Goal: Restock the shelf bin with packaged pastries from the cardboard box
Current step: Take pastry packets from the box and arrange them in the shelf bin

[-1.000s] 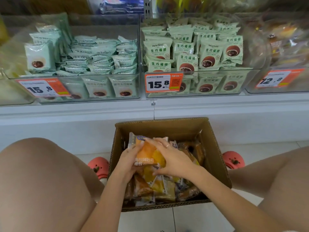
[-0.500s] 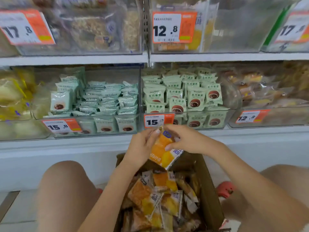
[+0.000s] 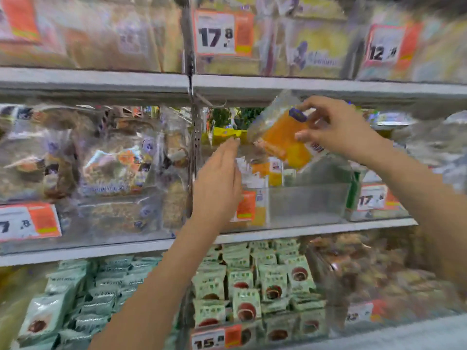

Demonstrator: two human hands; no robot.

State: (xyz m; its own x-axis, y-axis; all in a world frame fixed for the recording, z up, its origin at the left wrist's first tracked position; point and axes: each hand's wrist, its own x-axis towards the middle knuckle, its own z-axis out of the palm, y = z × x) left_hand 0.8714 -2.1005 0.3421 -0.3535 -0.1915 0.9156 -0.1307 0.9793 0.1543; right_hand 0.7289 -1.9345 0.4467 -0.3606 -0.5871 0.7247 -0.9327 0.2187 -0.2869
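My right hand point(image 3: 336, 132) pinches an orange packaged pastry point(image 3: 285, 138) by its right end, tilted, above a clear shelf bin point(image 3: 303, 200) on the middle shelf. A few of the same orange packs point(image 3: 267, 173) stand at the bin's left; its right part looks bare. My left hand point(image 3: 217, 183) is flat with fingers together, raised in front of the bin's left front corner and covering part of its price tag; it holds nothing. The cardboard box is out of view. The frame is motion-blurred.
A bin of bagged bread point(image 3: 106, 168) sits to the left on the same shelf. Green-white pastry packs point(image 3: 252, 286) fill bins on the shelf below. The shelf above point(image 3: 278, 84) hangs close over the held pack. Orange price tags point(image 3: 222, 32) line the bin fronts.
The view has swung up from the box to the middle shelf. My right hand lifted the orange pack up to the bin; my left hand let go of it and rose beside the bin.
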